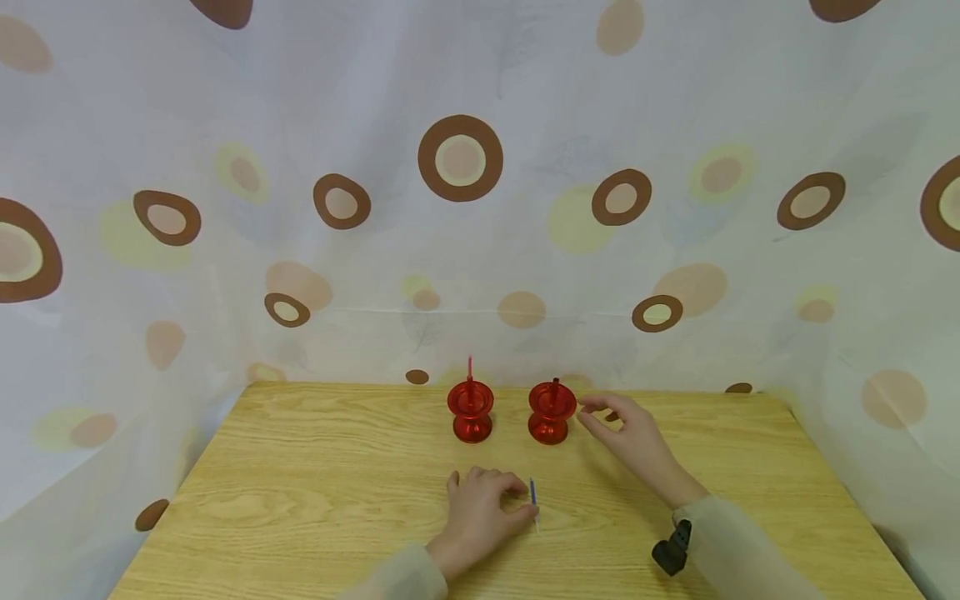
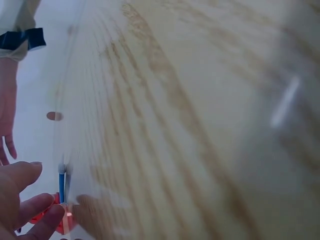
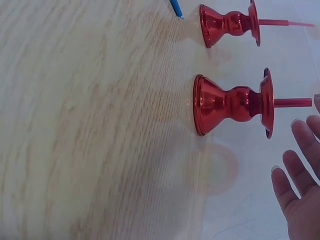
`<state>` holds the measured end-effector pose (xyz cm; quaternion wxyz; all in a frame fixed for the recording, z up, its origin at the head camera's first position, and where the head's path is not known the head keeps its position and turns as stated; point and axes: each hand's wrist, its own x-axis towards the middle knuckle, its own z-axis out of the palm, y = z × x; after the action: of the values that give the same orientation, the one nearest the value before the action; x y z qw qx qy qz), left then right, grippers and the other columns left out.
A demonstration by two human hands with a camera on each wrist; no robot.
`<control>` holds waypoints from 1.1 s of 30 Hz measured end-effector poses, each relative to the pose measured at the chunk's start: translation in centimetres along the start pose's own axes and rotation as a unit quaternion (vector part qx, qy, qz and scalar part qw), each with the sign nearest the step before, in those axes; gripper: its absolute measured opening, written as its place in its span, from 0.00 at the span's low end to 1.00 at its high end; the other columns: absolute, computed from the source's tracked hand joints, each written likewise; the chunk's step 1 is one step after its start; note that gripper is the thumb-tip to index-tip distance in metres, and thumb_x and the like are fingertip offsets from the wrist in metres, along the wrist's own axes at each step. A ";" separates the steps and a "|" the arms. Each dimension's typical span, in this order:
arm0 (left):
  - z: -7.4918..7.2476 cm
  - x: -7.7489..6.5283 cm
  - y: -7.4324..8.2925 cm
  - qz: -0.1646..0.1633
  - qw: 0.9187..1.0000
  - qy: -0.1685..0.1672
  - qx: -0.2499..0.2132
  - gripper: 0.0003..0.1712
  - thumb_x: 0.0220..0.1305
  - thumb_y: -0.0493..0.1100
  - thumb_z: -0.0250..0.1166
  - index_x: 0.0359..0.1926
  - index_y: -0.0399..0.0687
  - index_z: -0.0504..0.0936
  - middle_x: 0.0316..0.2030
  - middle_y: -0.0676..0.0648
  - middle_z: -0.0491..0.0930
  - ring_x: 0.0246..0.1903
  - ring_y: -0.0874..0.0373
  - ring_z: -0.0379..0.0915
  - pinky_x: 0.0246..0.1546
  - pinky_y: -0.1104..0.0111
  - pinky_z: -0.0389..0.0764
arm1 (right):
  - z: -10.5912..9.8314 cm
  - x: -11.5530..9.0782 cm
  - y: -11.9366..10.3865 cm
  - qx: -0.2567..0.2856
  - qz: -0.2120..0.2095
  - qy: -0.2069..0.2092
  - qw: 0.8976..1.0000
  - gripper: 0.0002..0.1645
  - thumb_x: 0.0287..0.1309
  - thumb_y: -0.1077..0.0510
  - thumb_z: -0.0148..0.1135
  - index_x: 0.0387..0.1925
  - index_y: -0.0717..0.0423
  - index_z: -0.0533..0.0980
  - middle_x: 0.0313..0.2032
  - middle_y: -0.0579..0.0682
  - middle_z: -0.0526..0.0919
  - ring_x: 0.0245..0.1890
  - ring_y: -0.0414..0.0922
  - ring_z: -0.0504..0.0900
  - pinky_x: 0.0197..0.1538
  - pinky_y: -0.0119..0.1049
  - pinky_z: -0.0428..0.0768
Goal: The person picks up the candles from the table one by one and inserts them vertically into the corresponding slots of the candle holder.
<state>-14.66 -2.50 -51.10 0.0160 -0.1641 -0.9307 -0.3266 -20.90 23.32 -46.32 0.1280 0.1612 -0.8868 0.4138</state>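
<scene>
Two shiny red metal candle holders stand upright on the wooden table. From the tube of the left candle holder (image 1: 472, 427) rises a thin pink candle (image 1: 470, 367); the right candle holder (image 1: 548, 428) shows just its bare tube (image 3: 292, 102). A small blue candle (image 1: 533, 492) with a white end lies on the table in front of them. My left hand (image 1: 483, 508) is beside this candle, thumb and fingers apart, fingertips right at it in the head view. My right hand (image 1: 633, 437) hovers right of the right holder's dish, its fingers spread in the right wrist view.
The wooden table (image 1: 315, 467) ends at the back against a pale curtain (image 1: 525, 250) with brown and peach circles, which also hangs along both sides. A black strapped device (image 1: 672, 547) sits on my right wrist.
</scene>
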 end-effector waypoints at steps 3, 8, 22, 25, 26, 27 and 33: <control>0.2 0.0 0.2 -0.005 1.000 -0.001 0.002 0.13 0.59 0.58 0.76 0.41 0.60 0.90 0.37 0.63 0.84 0.46 0.54 0.75 0.61 0.23 0.55 | 0.1 0.5 0.2 0.007 0.005 -0.003 1.000 0.16 0.70 0.55 0.68 0.55 0.58 0.84 0.46 0.50 0.87 0.51 0.54 0.82 0.52 0.51 0.81; 0.4 0.2 0.6 -0.005 1.000 0.005 0.010 0.13 0.59 0.59 0.77 0.39 0.60 0.90 0.34 0.63 0.84 0.45 0.54 0.75 0.60 0.22 0.55 | 0.3 1.3 0.7 0.018 0.021 -0.005 1.000 0.16 0.70 0.54 0.68 0.54 0.57 0.84 0.49 0.52 0.87 0.52 0.54 0.81 0.53 0.48 0.80; 0.4 0.7 1.0 -0.026 0.998 0.005 0.051 0.12 0.57 0.59 0.78 0.31 0.60 0.88 0.21 0.65 0.73 0.36 0.58 0.71 0.58 0.21 0.56 | 2.1 3.6 2.2 0.029 0.014 -0.048 0.998 0.25 0.65 0.51 0.73 0.61 0.54 0.82 0.60 0.55 0.84 0.60 0.59 0.78 0.53 0.49 0.77; 0.6 0.8 1.0 -0.029 0.998 0.003 0.054 0.12 0.58 0.59 0.77 0.30 0.60 0.87 0.20 0.66 0.71 0.35 0.58 0.70 0.58 0.21 0.57 | 2.5 3.9 2.4 0.031 0.018 -0.057 0.998 0.26 0.65 0.51 0.73 0.62 0.54 0.82 0.60 0.55 0.83 0.61 0.59 0.77 0.54 0.50 0.77; 0.6 0.9 1.0 -0.029 0.998 0.002 0.054 0.12 0.58 0.59 0.77 0.29 0.61 0.87 0.19 0.66 0.71 0.35 0.58 0.70 0.58 0.22 0.57 | 2.5 3.9 2.4 0.032 0.020 -0.060 0.998 0.27 0.65 0.51 0.73 0.62 0.54 0.81 0.61 0.56 0.83 0.61 0.59 0.77 0.55 0.51 0.77; 0.7 0.9 1.0 -0.030 0.998 0.001 0.056 0.13 0.58 0.60 0.77 0.28 0.61 0.86 0.19 0.66 0.71 0.35 0.58 0.70 0.58 0.22 0.57 | 2.5 3.9 2.4 0.031 0.023 -0.062 0.997 0.27 0.65 0.50 0.73 0.63 0.54 0.81 0.61 0.56 0.82 0.62 0.59 0.76 0.55 0.52 0.77; 0.8 1.1 1.3 -0.035 0.998 0.005 0.059 0.17 0.57 0.60 0.78 0.23 0.63 0.81 0.18 0.66 0.69 0.33 0.58 0.69 0.58 0.24 0.58 | 2.3 3.8 2.6 0.028 0.024 -0.074 0.997 0.31 0.65 0.51 0.73 0.65 0.58 0.79 0.64 0.59 0.79 0.64 0.60 0.75 0.59 0.59 0.78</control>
<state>-15.27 -0.73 -50.83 0.0193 -0.1285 -0.9533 -0.2727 -25.64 22.40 -48.24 0.0478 0.1734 -0.8853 0.4288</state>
